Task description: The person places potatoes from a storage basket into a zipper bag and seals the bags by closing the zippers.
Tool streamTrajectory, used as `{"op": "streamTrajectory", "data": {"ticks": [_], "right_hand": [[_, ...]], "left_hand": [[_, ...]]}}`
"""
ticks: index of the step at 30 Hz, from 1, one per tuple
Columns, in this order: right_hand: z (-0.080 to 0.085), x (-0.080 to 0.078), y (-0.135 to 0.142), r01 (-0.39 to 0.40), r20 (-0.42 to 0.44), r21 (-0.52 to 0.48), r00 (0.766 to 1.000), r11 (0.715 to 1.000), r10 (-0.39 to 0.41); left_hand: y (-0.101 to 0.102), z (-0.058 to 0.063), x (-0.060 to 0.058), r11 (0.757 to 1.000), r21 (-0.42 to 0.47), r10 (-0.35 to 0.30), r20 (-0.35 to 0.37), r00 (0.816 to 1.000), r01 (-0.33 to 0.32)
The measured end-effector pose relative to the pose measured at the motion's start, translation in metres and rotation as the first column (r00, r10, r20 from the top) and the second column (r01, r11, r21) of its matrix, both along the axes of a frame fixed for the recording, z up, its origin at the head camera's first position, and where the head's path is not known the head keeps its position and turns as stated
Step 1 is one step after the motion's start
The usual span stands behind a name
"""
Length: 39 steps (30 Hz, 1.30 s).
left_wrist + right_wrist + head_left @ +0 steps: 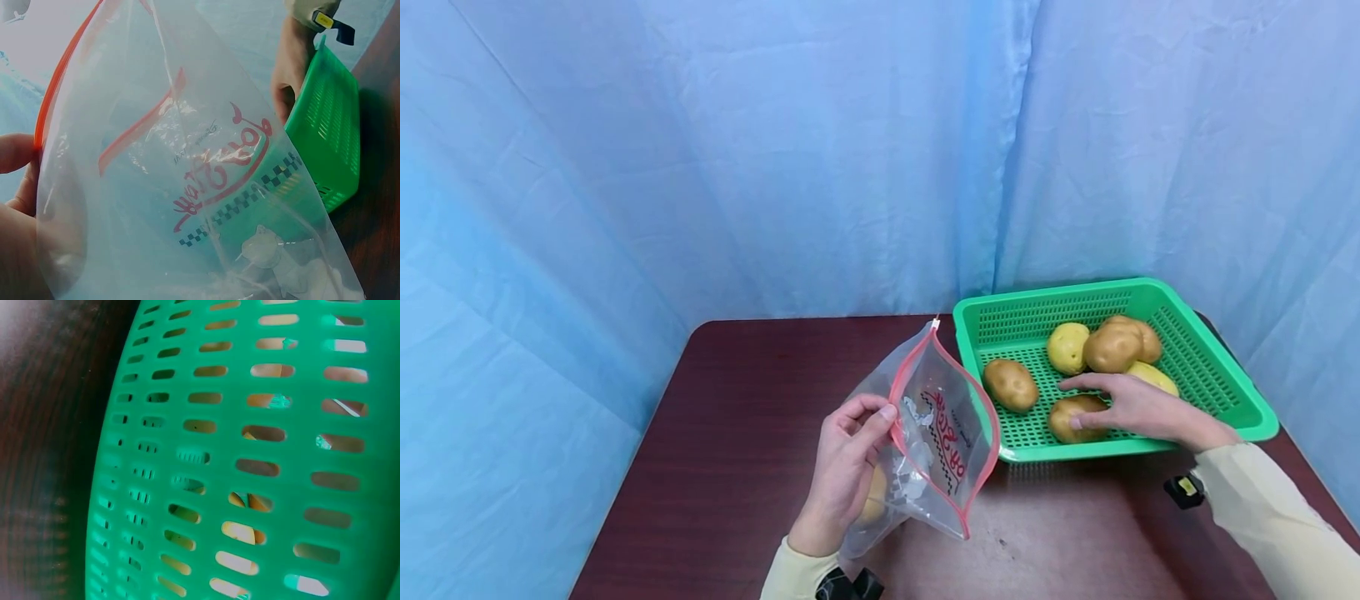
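My left hand (848,467) pinches the red-edged rim of a clear zipper bag (917,367) between thumb and fingers. The bag's mouth gapes toward the right, and red lettering shows on its wall. Low inside, beside the hand, a pale yellow rounded thing (874,500) shows through the plastic. My right hand (1138,408) reaches into a green basket (1075,292), over a brown potato (1067,419) near the front wall. Its thumb overlaps the potato, and the index finger stretches out above it. In the right wrist view, the slotted basket wall (212,444) hides that hand.
Another potato (1011,385) lies at the basket's left, and two more brown ones (1112,347) overlap farther back. Yellow rounded items (1067,348) sit beside them. The dark wooden table (760,417) extends left, with blue curtains (850,167) behind.
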State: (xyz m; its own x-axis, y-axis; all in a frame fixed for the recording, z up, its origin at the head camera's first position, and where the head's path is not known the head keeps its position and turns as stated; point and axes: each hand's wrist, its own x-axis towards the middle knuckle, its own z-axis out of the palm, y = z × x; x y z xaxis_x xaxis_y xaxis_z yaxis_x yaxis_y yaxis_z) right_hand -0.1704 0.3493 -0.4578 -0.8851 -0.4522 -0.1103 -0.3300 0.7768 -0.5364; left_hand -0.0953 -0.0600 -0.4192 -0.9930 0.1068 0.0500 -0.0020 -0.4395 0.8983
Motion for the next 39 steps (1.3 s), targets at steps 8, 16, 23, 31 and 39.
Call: {"op": "streamTrajectory", "data": {"ticks": [8, 16, 23, 31, 39], "right_hand": [[-0.003, -0.004, -0.001, -0.037, 0.051, 0.025, 0.998, 0.999, 0.036], [-0.004, -0.005, -0.002, -0.060, 0.092, 0.068, 0.994, 0.996, 0.053], [0.000, -0.003, 0.001, -0.030, 0.028, 0.026, 0.999, 0.999, 0.029], [0.017, 0.006, -0.001, 0.108, -0.044, -0.028, 0.993, 0.994, -0.109], [0.033, 0.018, -0.005, 0.185, -0.107, -0.106, 0.975, 0.977, -0.196]], "left_hand": [[0.000, -0.001, 0.001, 1.000, -0.004, -0.001, 0.005, 1.000, 0.001], [0.000, -0.001, 0.001, 1.000, -0.006, -0.001, -0.003, 1.000, 0.001], [0.001, -0.001, 0.001, 1.000, -0.004, -0.001, 0.000, 1.000, 0.001], [0.000, -0.001, 0.001, 1.000, -0.015, 0.003, -0.004, 1.000, -0.003], [0.003, -0.002, -0.002, 1.000, -0.002, 0.011, 0.012, 1.000, -0.011]]}}
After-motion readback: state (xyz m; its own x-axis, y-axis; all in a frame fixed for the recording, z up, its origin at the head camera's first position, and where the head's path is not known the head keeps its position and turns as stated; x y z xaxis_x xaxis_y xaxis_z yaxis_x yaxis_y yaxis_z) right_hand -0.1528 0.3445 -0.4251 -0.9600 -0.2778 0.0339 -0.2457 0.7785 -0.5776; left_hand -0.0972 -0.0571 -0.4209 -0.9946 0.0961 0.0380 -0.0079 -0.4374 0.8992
